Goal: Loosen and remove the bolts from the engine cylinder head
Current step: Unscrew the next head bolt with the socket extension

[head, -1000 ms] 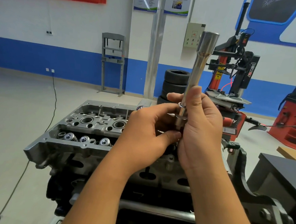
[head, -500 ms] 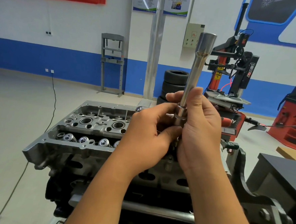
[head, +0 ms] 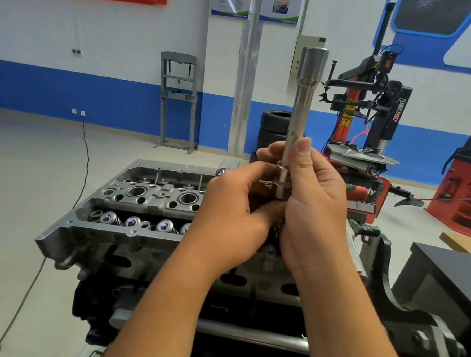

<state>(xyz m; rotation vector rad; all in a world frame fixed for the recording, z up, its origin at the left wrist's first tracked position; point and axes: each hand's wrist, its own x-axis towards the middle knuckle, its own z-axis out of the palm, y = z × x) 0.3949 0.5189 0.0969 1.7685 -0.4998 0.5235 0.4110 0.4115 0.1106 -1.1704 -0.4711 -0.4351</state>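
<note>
We hold a long, bright steel socket extension (head: 298, 118) upright above the grey cast-aluminium engine cylinder head (head: 142, 200), its wide cup end uppermost. Our right hand (head: 314, 199) wraps the lower shaft, thumb pressed flat along it. Our left hand (head: 235, 214) curls its fingers against the stepped steel collar (head: 281, 186) at the tool's base, pinching there; what sits below the collar is hidden between our palms. The head rests on a black engine stand (head: 403, 307), valve springs exposed. Behind: stacked black tyres (head: 273, 125) and a red-and-black tyre changer (head: 371, 109).
</note>
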